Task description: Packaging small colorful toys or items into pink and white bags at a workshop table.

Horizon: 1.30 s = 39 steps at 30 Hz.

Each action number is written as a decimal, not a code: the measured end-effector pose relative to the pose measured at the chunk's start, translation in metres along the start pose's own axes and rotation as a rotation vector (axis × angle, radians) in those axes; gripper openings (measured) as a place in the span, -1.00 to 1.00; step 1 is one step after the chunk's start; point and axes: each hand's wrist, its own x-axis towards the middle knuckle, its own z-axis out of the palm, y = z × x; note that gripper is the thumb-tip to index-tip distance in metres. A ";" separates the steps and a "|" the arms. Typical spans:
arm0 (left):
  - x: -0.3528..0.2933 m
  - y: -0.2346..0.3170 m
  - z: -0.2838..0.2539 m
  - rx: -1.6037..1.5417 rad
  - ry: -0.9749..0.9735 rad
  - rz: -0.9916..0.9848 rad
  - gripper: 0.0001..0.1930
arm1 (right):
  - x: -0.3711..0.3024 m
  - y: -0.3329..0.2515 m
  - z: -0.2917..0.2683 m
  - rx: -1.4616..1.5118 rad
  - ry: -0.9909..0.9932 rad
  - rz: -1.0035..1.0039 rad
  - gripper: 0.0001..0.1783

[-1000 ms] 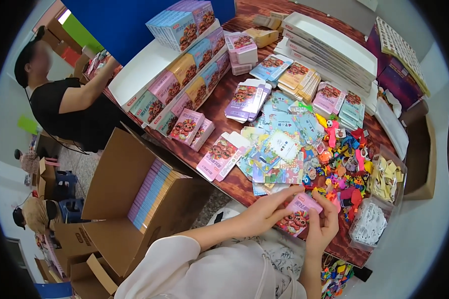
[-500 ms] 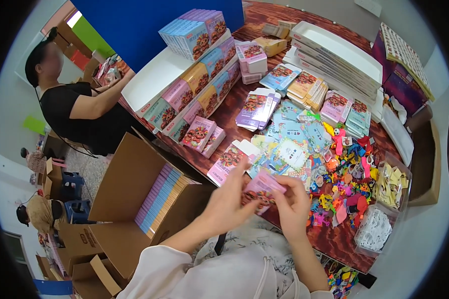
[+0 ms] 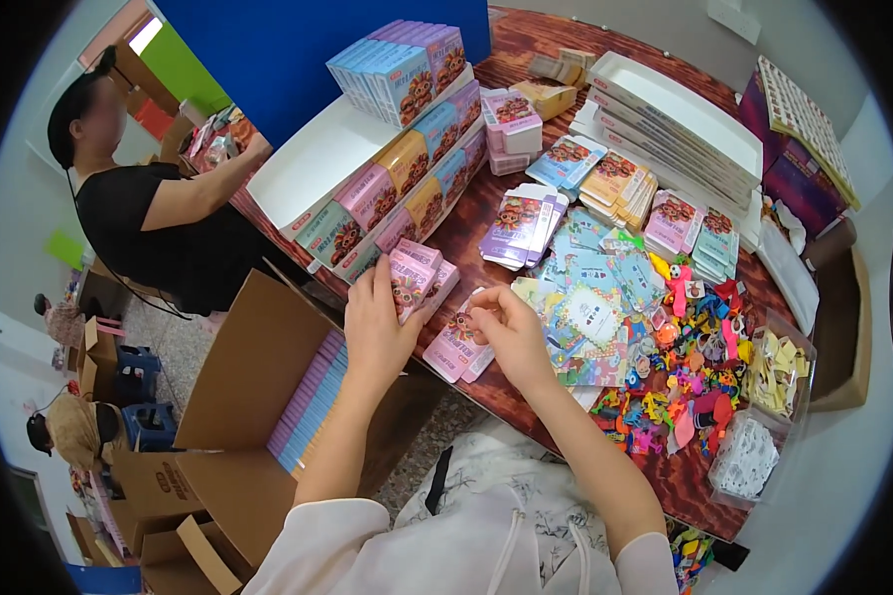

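My left hand (image 3: 371,322) is wrapped round a small pink box (image 3: 404,301) at the table's near edge, against two similar pink boxes (image 3: 419,260). Just right of it, my right hand (image 3: 511,337) hovers over flat pink cartons (image 3: 454,349), its thumb and fingers curled into a pinch. Whether anything sits between those fingertips is hidden. Beyond lie flat purple cartons (image 3: 514,226). Light blue and green printed cards (image 3: 590,312) spread beside the right hand, with a heap of small colourful plastic toys (image 3: 680,362) to their right.
A display tray (image 3: 308,178) of boxed sets stands at back left, more boxes on top. Empty white trays (image 3: 675,99) are stacked at back right. A clear bin (image 3: 779,372) holds yellow paper pieces. An open carton (image 3: 238,377) of boxes stands lower left; a person (image 3: 149,198) works beyond.
The pink box held between both hands has moved left to the other pink boxes in my left hand. My right hand has let go and shifted left over the flat cartons.
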 end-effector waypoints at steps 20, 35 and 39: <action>0.018 -0.002 0.021 0.060 -0.043 0.121 -0.11 | -0.028 0.018 0.013 -1.251 0.016 -0.152 -0.34; 0.000 0.066 -0.033 -0.301 -0.202 0.234 -0.26 | -0.051 -0.011 -0.037 -0.314 0.256 -0.305 -0.86; 0.000 0.081 -0.035 -0.526 -0.721 0.266 -0.15 | -0.068 -0.048 -0.053 -0.450 0.115 -0.458 -0.83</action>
